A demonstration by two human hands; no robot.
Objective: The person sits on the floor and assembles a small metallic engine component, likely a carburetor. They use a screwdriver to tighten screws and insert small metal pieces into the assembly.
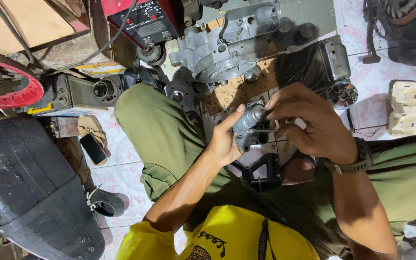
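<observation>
Grey cast metal made up the small engine part (250,126) you held at the centre of the frame, above your knees: a stubby cylinder on a darker, blocky base with a thin rod along its side. Your left hand (225,139) cupped it from below, thumb raised against the cylinder. Your right hand (309,123) closed its fingers over the top end. A larger engine casing (227,45) lay above, well apart.

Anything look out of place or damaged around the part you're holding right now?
Nothing looks broken. Both hands, left hand and right hand, hold the small grey metal part steadily. One oddity: a dark phone lies loose on the tiled floor beside a shoe, where it might get stepped on.
</observation>
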